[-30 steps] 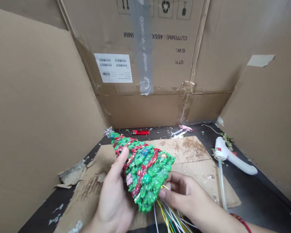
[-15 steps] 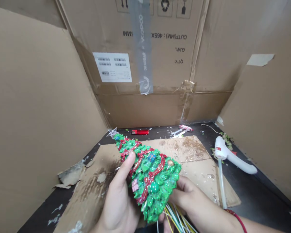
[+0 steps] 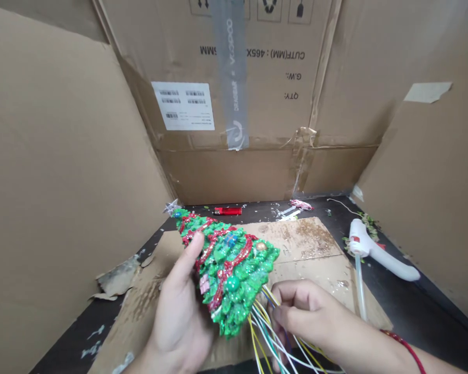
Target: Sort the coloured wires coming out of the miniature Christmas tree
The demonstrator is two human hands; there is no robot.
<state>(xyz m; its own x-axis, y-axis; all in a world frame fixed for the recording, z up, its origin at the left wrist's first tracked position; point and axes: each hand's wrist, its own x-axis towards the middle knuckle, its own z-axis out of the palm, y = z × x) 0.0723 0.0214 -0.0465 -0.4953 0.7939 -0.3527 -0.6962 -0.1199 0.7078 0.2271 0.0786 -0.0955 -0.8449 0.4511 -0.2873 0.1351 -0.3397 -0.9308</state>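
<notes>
My left hand (image 3: 177, 311) is wrapped round a small glittery green Christmas tree ornament (image 3: 226, 265) with red garlands, coloured baubles and a silver star at its tip. The tree lies tilted, tip pointing up-left. A bundle of thin coloured wires (image 3: 275, 337), yellow, white, green and blue, comes out of its base. My right hand (image 3: 308, 314) is closed in a pinch on these wires just below the base. A red band is on my right wrist.
A stained cardboard sheet (image 3: 304, 244) covers the dark table inside tall cardboard walls. A white glue gun (image 3: 374, 249) with a clear glue stick lies at the right. A red lighter (image 3: 226, 211) and small scraps lie at the back. Torn card bits sit at left.
The tree has shifted slightly left and up. My right hand has come out from under the base and now pinches the wires, which are spread out more.
</notes>
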